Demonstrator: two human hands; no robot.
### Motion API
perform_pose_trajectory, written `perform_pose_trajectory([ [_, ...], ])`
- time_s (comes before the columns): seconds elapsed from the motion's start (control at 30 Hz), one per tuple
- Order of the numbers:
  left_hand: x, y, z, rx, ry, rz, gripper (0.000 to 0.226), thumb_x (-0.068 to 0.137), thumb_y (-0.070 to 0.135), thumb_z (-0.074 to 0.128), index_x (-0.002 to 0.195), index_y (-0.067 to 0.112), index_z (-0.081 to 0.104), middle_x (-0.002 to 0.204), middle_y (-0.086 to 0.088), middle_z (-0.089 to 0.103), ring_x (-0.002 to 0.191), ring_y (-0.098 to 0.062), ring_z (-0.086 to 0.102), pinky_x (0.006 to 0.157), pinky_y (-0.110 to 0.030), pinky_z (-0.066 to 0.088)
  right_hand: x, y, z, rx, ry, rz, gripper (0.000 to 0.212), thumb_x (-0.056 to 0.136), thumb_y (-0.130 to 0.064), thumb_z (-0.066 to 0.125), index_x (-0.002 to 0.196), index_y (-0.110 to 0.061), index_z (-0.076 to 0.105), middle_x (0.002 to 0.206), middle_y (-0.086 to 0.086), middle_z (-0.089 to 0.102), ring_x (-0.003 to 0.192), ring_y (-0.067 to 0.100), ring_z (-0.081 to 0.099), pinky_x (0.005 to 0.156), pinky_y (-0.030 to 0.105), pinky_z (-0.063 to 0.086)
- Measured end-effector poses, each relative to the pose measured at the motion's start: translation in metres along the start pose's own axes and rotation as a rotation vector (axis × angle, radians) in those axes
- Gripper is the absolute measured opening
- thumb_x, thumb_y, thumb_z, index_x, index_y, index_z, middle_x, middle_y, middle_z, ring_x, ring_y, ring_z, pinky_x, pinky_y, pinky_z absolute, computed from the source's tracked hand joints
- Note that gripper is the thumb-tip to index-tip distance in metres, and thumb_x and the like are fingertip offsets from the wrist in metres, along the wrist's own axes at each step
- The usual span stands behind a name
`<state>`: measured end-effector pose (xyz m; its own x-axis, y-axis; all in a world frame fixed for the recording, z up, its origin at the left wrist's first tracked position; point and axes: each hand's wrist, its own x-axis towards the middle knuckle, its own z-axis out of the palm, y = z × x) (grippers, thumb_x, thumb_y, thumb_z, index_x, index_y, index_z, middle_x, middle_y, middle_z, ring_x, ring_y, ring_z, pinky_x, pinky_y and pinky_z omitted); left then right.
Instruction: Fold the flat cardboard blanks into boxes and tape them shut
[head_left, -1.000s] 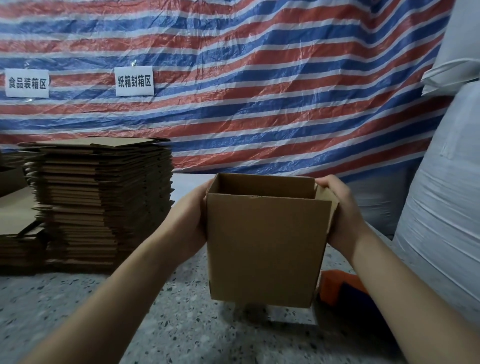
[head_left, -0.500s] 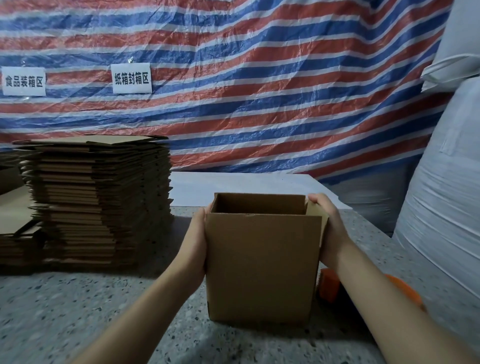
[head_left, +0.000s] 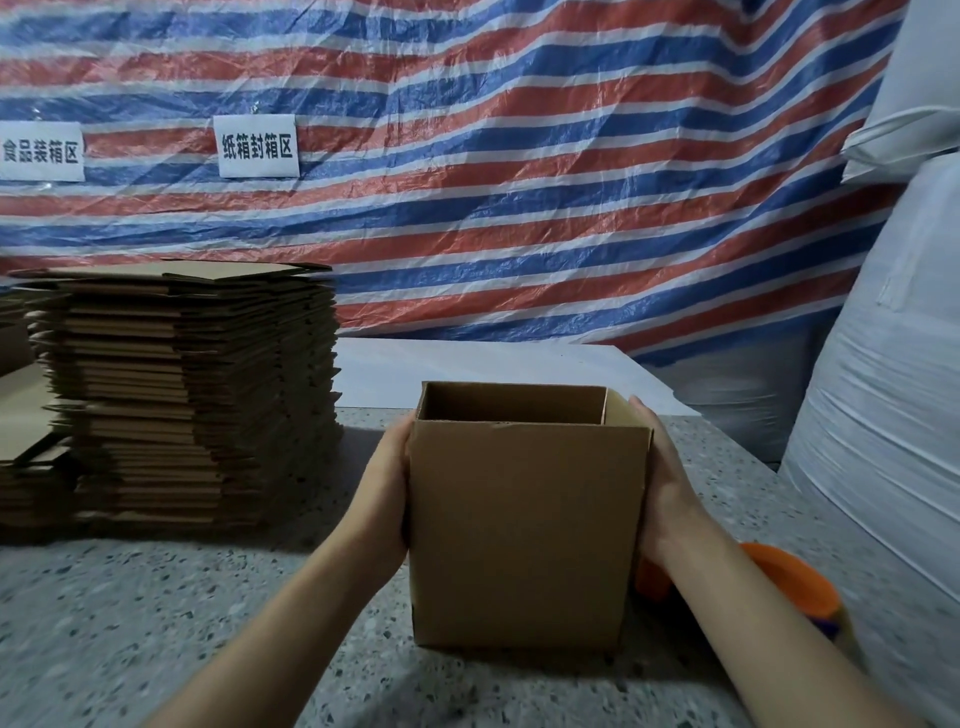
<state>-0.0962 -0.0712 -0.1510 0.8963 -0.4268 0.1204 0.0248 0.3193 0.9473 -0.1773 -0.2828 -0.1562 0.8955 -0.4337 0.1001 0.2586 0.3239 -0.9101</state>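
The open box is coming down from mid-air and is now standing on the desk, while the left hand and right hand are sliding lower along its sides.

One brown cardboard box stands upright, top open, between the left hand and right hand, both pressed flat against its sides. A tall stack of flat blanks lies well left of the left hand.

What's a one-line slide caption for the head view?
Both hands, left hand and right hand, steady an open-topped cardboard box beside stacked blanks.
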Motion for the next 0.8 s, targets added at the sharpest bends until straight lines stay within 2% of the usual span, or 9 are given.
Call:
perform_pose_trajectory([
  [0.2, 0.000, 0.000, -0.006, 0.025, -0.037, -0.015, 0.045, 0.099, 0.039, 0.044, 0.072, 0.027, 0.077, 0.077, -0.003, 0.074, 0.065, -0.014, 0.071, 0.051, -0.024, 0.053, -0.002, 0.010, -0.003, 0.002, 0.029, -0.040, 0.059, 0.100, -0.059, 0.035, 0.081, -0.029, 0.082, 0.086, 0.007, 0.079, 0.074, 0.021, 0.077, 0.053, 0.030, 0.058],
  [0.33, 0.000, -0.003, -0.008, 0.011, -0.065, -0.059, 0.039, 0.098, 0.039, 0.049, 0.076, 0.022, 0.077, 0.077, -0.005, 0.074, 0.063, -0.016, 0.071, 0.050, -0.026, 0.053, -0.007, 0.013, 0.000, -0.003, -0.003, -0.083, 0.050, 0.078, -0.062, 0.048, 0.073, -0.026, 0.082, 0.080, 0.008, 0.078, 0.068, 0.020, 0.075, 0.051, 0.030, 0.057],
  [0.43, -0.003, -0.001, -0.006, 0.005, -0.080, -0.085, 0.021, 0.093, 0.035, 0.060, 0.100, 0.018, 0.071, 0.077, -0.006, 0.073, 0.061, -0.016, 0.070, 0.048, -0.025, 0.052, -0.006, 0.015, -0.001, 0.019, 0.024, -0.059, 0.060, 0.097, -0.056, 0.038, 0.069, -0.025, 0.081, 0.077, 0.007, 0.077, 0.066, 0.020, 0.074, 0.052, 0.030, 0.058],
  [0.5, 0.000, 0.000, -0.005, -0.001, -0.084, -0.074, 0.038, 0.082, 0.032, 0.068, 0.119, 0.027, 0.062, 0.091, -0.009, 0.074, 0.071, -0.019, 0.072, 0.054, -0.031, 0.056, -0.006, 0.016, -0.002, 0.016, 0.051, -0.050, 0.064, 0.102, -0.052, 0.033, 0.069, -0.025, 0.081, 0.078, 0.007, 0.077, 0.066, 0.020, 0.074, 0.052, 0.031, 0.059],
  [0.53, 0.001, 0.000, -0.005, -0.017, -0.067, -0.066, 0.042, 0.083, 0.030, 0.068, 0.122, 0.033, 0.056, 0.095, -0.010, 0.074, 0.074, -0.021, 0.073, 0.058, -0.034, 0.058, -0.006, 0.016, -0.002, 0.010, 0.062, -0.053, 0.064, 0.103, -0.050, 0.032, 0.069, -0.025, 0.081, 0.078, 0.008, 0.077, 0.066, 0.021, 0.074, 0.052, 0.031, 0.059],
  [0.6, 0.002, -0.001, -0.007, -0.050, -0.002, -0.049, 0.039, 0.091, 0.018, 0.064, 0.117, 0.044, 0.050, 0.090, -0.011, 0.075, 0.071, -0.024, 0.072, 0.059, -0.037, 0.060, -0.006, 0.016, -0.003, 0.017, 0.073, -0.060, 0.064, 0.104, -0.049, 0.032, 0.070, -0.026, 0.081, 0.078, 0.008, 0.077, 0.066, 0.021, 0.074, 0.051, 0.031, 0.058],
  [0.63, 0.002, -0.001, -0.008, -0.050, 0.011, -0.037, 0.036, 0.093, 0.013, 0.062, 0.110, 0.044, 0.053, 0.086, -0.011, 0.075, 0.068, -0.023, 0.071, 0.056, -0.036, 0.058, -0.006, 0.017, -0.003, 0.025, 0.076, -0.059, 0.064, 0.104, -0.049, 0.032, 0.070, -0.026, 0.082, 0.078, 0.008, 0.077, 0.066, 0.021, 0.074, 0.051, 0.031, 0.058],
  [0.73, 0.001, -0.001, -0.010, 0.010, -0.062, -0.012, 0.021, 0.093, 0.012, 0.060, 0.090, 0.029, 0.071, 0.083, -0.009, 0.073, 0.065, -0.018, 0.069, 0.052, -0.030, 0.055, -0.006, 0.019, -0.003, 0.064, 0.105, -0.031, 0.064, 0.103, -0.051, 0.033, 0.071, -0.027, 0.082, 0.080, 0.008, 0.078, 0.065, 0.022, 0.075, 0.050, 0.031, 0.057],
  [0.8, -0.001, 0.000, -0.011, 0.034, -0.101, -0.016, 0.024, 0.094, 0.013, 0.057, 0.086, 0.025, 0.076, 0.080, -0.008, 0.073, 0.063, -0.017, 0.069, 0.050, -0.028, 0.053, -0.004, 0.021, -0.003, 0.083, 0.121, -0.013, 0.063, 0.103, -0.053, 0.034, 0.071, -0.027, 0.082, 0.081, 0.008, 0.078, 0.065, 0.022, 0.075, 0.050, 0.031, 0.058],
])
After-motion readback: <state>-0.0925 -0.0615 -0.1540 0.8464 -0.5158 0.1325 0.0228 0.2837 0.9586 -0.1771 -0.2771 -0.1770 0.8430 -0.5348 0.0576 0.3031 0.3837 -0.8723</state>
